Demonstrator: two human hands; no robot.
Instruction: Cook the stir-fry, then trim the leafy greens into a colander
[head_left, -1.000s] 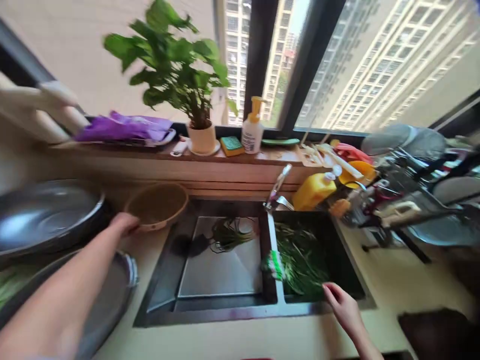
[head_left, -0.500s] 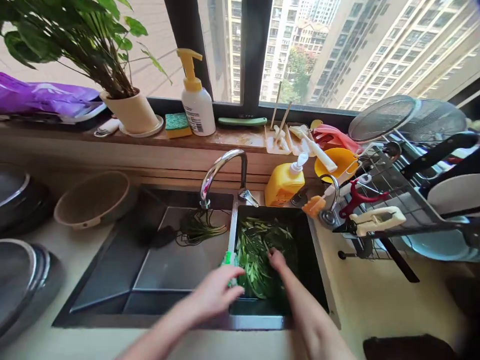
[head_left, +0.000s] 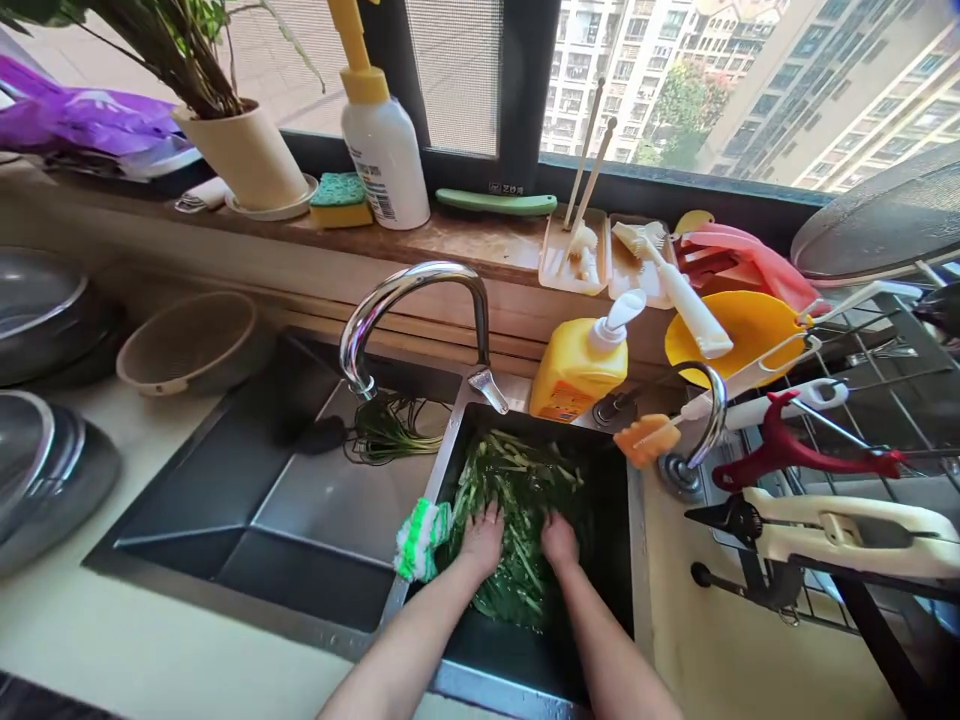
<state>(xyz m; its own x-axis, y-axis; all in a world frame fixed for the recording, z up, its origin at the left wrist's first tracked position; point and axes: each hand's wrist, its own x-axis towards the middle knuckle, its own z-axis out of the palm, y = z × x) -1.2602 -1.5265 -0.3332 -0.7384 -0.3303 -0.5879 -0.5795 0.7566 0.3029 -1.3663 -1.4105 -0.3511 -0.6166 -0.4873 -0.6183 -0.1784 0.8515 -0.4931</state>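
Long-stemmed leafy greens (head_left: 517,555) float in water in the right basin of the dark sink (head_left: 641,560). On their left side lies my left hand (head_left: 482,540), fingers spread and pressed against the stems. My right hand (head_left: 559,542) is at their right side, its fingers curled down among the leaves, the tips hidden under water. A green and white scrubber (head_left: 422,540) hangs over the divider just left of my left hand. In the left basin rests a small bunch of thin green stalks (head_left: 394,430).
A chrome faucet (head_left: 420,275) arches over the left basin. Behind the right basin stands a yellow pump bottle (head_left: 577,370). A wire rack (head_left: 892,390) with scissors (head_left: 832,530) crowds the right side. A colander (head_left: 191,345) and pots (head_left: 52,490) sit at left.
My left hand has moved from above the divider down into the right basin, onto the greens. My right hand stays among the greens. The view has shifted closer to the sink.
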